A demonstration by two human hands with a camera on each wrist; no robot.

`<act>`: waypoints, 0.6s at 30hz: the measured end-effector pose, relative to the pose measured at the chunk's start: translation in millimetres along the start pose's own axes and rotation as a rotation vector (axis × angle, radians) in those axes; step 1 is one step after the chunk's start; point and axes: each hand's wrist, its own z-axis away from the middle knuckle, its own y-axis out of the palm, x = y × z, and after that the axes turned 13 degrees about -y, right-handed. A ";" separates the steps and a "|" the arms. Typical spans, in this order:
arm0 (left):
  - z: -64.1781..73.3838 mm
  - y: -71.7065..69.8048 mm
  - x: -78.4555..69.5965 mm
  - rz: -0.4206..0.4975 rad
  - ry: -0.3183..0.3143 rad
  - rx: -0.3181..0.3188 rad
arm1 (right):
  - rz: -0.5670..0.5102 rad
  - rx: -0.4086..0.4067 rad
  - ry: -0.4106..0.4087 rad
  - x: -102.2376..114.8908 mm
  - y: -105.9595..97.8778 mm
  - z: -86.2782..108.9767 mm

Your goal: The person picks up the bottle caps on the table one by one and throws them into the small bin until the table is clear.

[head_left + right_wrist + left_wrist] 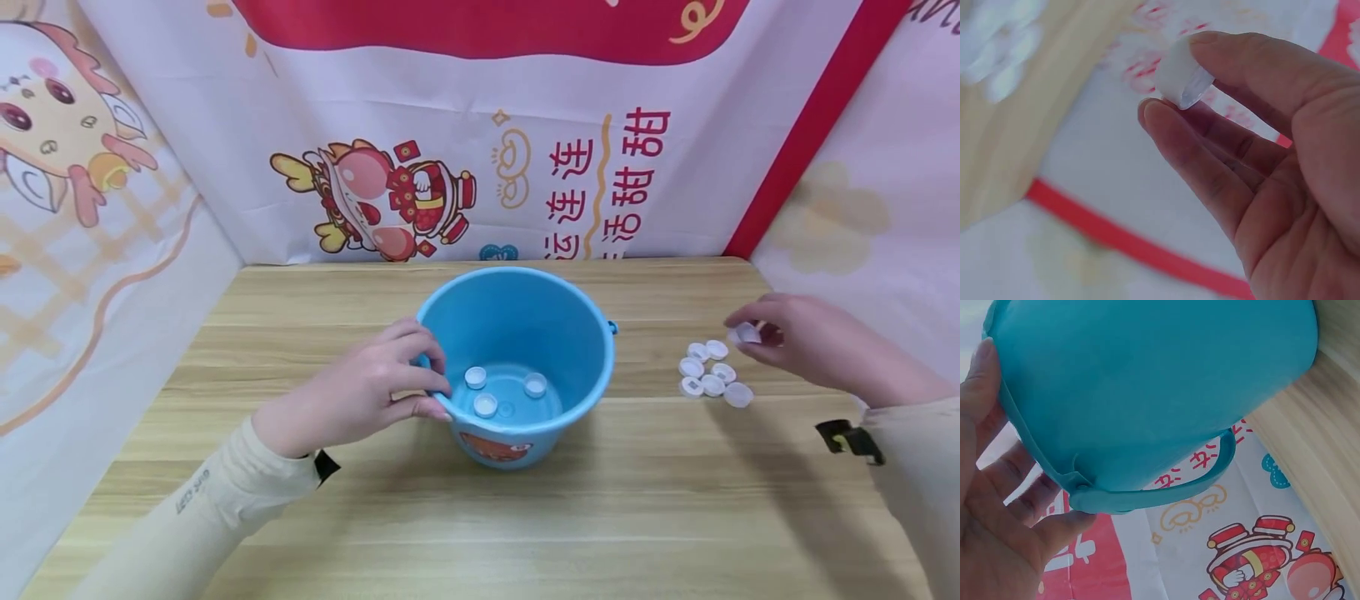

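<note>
A blue plastic bucket (517,333) stands upright on the table, with three white bottle caps on its floor, one of them a cap (476,377) near the left wall. My left hand (375,387) grips the bucket's rim on its left side, and the left wrist view shows fingers and thumb around the rim beside the blue handle (1166,495). To the right of the bucket, my right hand (810,342) pinches a white bottle cap (1179,72) between thumb and fingers, raised above the table. Just beneath it lies a cluster of several white caps (712,385).
The wood-grain table (480,533) carries the bucket and the caps. Printed cloth (450,108) with cartoon figures and red lettering hangs behind it, and more cloth borders both sides. A handle pivot (613,327) sticks out at the bucket's right rim.
</note>
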 end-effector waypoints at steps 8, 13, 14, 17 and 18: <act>3.0 4.8 -0.9 0.000 -0.033 -0.045 | -0.039 -0.062 -0.085 68.7 -33.4 -59.3; 2.1 5.1 -3.2 0.013 -0.071 -0.048 | -0.054 -0.087 -0.153 95.5 -49.4 -92.0; 1.8 5.1 -3.4 0.016 -0.078 -0.044 | -0.057 -0.083 -0.159 99.3 -52.4 -97.8; 0.6 4.5 -4.6 0.020 -0.093 -0.034 | -0.088 -0.065 -0.179 109.1 -62.0 -114.0; 0.1 4.3 -5.0 0.017 -0.095 -0.031 | -0.100 -0.057 -0.193 111.8 -64.8 -118.9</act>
